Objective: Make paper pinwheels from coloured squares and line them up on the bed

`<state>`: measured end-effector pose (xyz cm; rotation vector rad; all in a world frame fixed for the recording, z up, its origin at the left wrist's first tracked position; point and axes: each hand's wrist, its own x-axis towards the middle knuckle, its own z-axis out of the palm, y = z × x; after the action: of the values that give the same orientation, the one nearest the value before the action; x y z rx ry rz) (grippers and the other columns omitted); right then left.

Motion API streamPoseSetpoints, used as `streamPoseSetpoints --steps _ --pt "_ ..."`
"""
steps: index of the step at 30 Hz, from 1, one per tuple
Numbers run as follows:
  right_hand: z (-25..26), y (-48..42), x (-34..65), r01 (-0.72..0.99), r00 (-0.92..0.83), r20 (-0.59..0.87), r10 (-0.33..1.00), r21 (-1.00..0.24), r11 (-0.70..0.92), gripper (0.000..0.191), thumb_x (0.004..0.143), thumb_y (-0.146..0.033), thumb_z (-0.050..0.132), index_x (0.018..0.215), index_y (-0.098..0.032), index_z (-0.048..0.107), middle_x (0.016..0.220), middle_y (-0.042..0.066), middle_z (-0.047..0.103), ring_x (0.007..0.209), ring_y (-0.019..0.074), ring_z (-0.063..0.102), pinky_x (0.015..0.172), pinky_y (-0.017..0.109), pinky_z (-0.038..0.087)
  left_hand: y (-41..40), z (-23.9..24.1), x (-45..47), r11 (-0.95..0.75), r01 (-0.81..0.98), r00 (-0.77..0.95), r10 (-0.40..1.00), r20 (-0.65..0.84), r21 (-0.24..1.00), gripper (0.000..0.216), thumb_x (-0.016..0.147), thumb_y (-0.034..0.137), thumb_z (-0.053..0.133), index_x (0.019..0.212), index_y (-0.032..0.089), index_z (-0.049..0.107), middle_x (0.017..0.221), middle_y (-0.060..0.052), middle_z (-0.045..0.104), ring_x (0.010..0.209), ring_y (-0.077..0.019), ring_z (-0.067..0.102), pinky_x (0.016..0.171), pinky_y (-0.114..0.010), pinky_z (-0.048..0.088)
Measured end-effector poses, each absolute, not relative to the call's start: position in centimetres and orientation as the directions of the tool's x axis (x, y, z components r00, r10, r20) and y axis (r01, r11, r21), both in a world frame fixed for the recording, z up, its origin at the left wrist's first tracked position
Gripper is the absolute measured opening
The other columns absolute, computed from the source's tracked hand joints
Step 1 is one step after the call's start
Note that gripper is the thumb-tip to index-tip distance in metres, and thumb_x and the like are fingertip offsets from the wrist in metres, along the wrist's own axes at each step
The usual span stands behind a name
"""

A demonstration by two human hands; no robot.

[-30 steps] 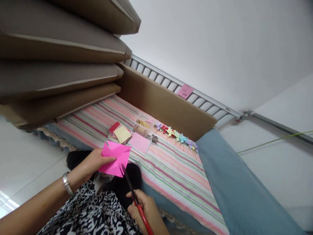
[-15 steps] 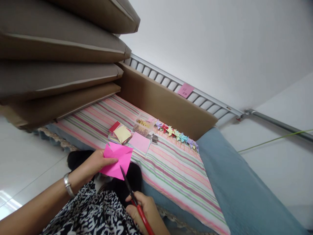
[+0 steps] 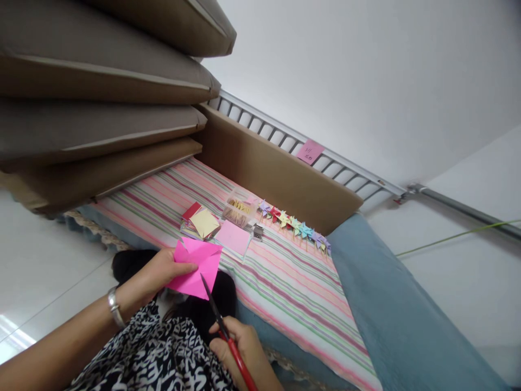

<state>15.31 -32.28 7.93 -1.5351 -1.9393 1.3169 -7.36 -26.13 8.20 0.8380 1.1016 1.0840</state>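
Observation:
A bright pink square of paper (image 3: 205, 260) is pinched in my left hand (image 3: 171, 269), thumb on top. Slits run in from its corners. Red-handled scissors (image 3: 217, 312) are gripped in my right hand (image 3: 244, 347), and their dark blades lie along the paper's lower right part, tips near its middle. Past my hands, on the striped cloth (image 3: 293, 293), lie a stack of coloured paper squares (image 3: 203, 222) and a pale pink paper pile (image 3: 233, 238). A clear compartment box (image 3: 240, 209) with small golden pieces stands behind them.
Several paper pinwheels on sticks (image 3: 293, 224) lie in a row by the brown board (image 3: 277, 168). Thick grey-brown cushions (image 3: 101, 125) are stacked at the left. A small dark grey item (image 3: 258, 232) sits beside the box. A pink note (image 3: 310, 151) hangs on the metal rail (image 3: 260, 122).
Almost nothing differs. The view has shifted very slightly; both hands keep the paper and scissors in nearly the same place.

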Motion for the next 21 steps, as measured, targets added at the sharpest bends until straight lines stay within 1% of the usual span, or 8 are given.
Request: streamPoseSetpoints --steps 8,16,19,21 --pt "6.8 -32.1 15.7 0.55 -0.375 -0.249 0.893 -0.835 -0.002 0.015 0.078 -0.028 0.062 0.087 -0.018 0.067 0.057 -0.007 0.043 0.052 0.0085 0.035 0.049 0.021 0.026 -25.8 7.7 -7.5 0.278 -0.225 0.074 0.961 -0.268 0.934 0.026 0.058 0.03 0.078 0.073 0.011 0.07 0.062 -0.004 0.071 0.054 -0.0163 0.059 0.054 -0.025 0.04" --pt "7.6 -32.2 15.5 0.587 -0.359 -0.272 0.893 -0.81 -0.011 0.016 0.077 -0.028 0.062 0.086 -0.017 0.067 0.057 -0.006 0.043 0.054 0.0093 0.036 0.05 0.021 0.028 -25.6 7.9 -7.1 0.289 -0.214 0.06 0.957 -0.282 0.933 0.025 0.055 0.027 0.078 0.072 0.011 0.069 0.061 -0.004 0.07 0.053 -0.0173 0.059 0.053 -0.025 0.041" --pt "7.0 -32.1 15.8 0.632 -0.353 -0.252 0.901 -0.775 0.031 0.016 0.077 -0.027 0.061 0.088 -0.018 0.068 0.056 -0.006 0.045 0.052 0.0094 0.039 0.05 0.021 0.03 -25.4 7.4 -7.2 0.29 -0.184 0.041 0.957 -0.287 0.939 0.026 0.056 0.027 0.076 0.075 0.01 0.069 0.061 -0.004 0.07 0.054 -0.0189 0.06 0.053 -0.026 0.041" --pt "6.3 -32.2 16.7 0.659 -0.381 -0.225 0.897 -0.747 0.092 0.021 0.075 -0.019 0.058 0.093 -0.019 0.068 0.058 -0.005 0.05 0.052 0.0099 0.043 0.052 0.021 0.034 -25.1 7.0 -7.6 0.286 -0.164 0.023 0.958 -0.287 0.944 0.028 0.057 0.029 0.076 0.077 0.01 0.068 0.062 -0.005 0.07 0.056 -0.0203 0.061 0.054 -0.027 0.042"
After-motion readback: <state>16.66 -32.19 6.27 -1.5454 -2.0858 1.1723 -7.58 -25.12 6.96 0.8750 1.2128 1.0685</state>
